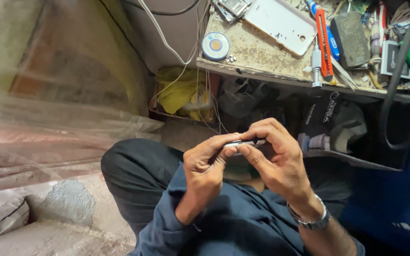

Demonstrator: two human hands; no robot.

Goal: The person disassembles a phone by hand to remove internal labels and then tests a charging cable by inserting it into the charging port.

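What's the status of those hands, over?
Left hand and right hand both pinch a thin silver phone over the lap. Nothing between them. Cluttered workbench beyond.

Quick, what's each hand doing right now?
Left hand: closed, pinching one end of a thin silvery object.
Right hand: closed, fingers curled over the same object.

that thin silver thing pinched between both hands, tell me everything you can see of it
The thin silver thing is a slim, flat, metallic-looking piece, seen almost edge-on and lying roughly level over the person's lap, below the front edge of the workbench. Only a short pale strip of it shows. The left hand pinches its left end with thumb and fingertips, and the right hand curls over its right part, hiding most of it. What kind of thing it is cannot be told.
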